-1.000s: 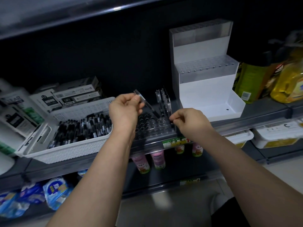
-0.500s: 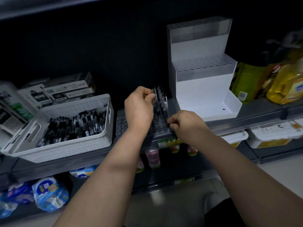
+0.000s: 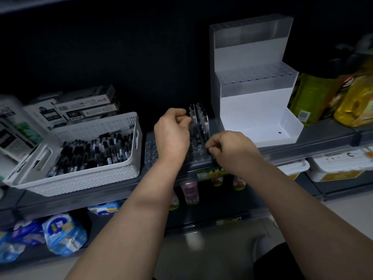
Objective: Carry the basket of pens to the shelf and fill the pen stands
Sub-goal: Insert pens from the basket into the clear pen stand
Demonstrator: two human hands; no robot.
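Presently seating a pen (image 3: 191, 118) upright in the rear rows of the clear stand (image 3: 151, 152). Pinched near its top by the left hand (image 3: 171, 134), for guidance into a hole. Steadied at the front right corner by the right hand (image 3: 228, 148), fingers curled and apparently pinching the rim; too dim for certainty. Fed from the basket (image 3: 80, 178), set just left on the same shelf (image 3: 302, 150) for short reach. Flanked on the right by the white stand (image 3: 252, 102), no pens showing.

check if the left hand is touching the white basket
Apart. Head view shows empty holes of the clear pen stand between the left hand and the white basket.
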